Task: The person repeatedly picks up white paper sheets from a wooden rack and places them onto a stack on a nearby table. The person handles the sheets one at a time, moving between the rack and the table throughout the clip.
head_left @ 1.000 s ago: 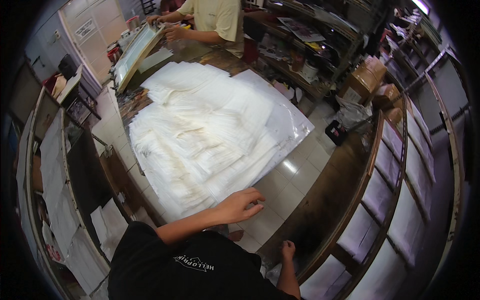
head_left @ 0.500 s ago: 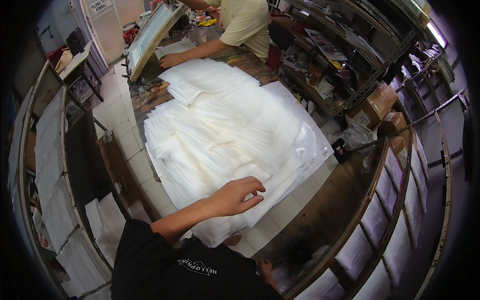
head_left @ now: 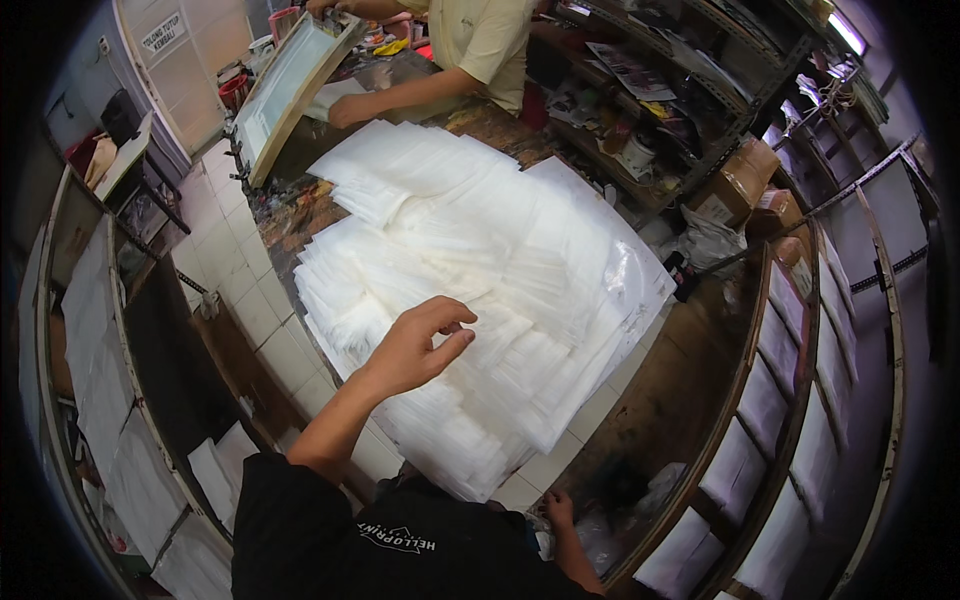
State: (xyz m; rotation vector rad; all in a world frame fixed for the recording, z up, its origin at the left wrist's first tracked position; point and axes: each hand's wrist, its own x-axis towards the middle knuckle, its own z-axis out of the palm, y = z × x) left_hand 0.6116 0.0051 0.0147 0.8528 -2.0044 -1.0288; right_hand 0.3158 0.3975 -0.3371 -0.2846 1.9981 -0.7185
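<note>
A broad, fanned heap of thin white sheets (head_left: 470,230), whether plastic or cloth I cannot tell, covers most of the table in front of me. Above its near left part, my left hand (head_left: 420,345) has its fingers bent and thumb apart, with nothing seen between them. Low beside my body hangs my right hand (head_left: 558,508); its fingers are too small and dim to read. Across the table, a person in a pale yellow shirt (head_left: 490,45) holds up a wooden-framed screen (head_left: 295,95), their other hand at a white sheet (head_left: 335,95) beneath it.
Racks with white sheets stand close on my left (head_left: 100,330) and right (head_left: 765,400). A cluttered metal shelf (head_left: 690,130) runs along the back right, near cardboard boxes (head_left: 745,180). A small side table (head_left: 130,150) stands at the far left by a door.
My left hand has moved up and left over the heap. The view has shifted slightly. Opposite me, the person still holds the screen raised.
</note>
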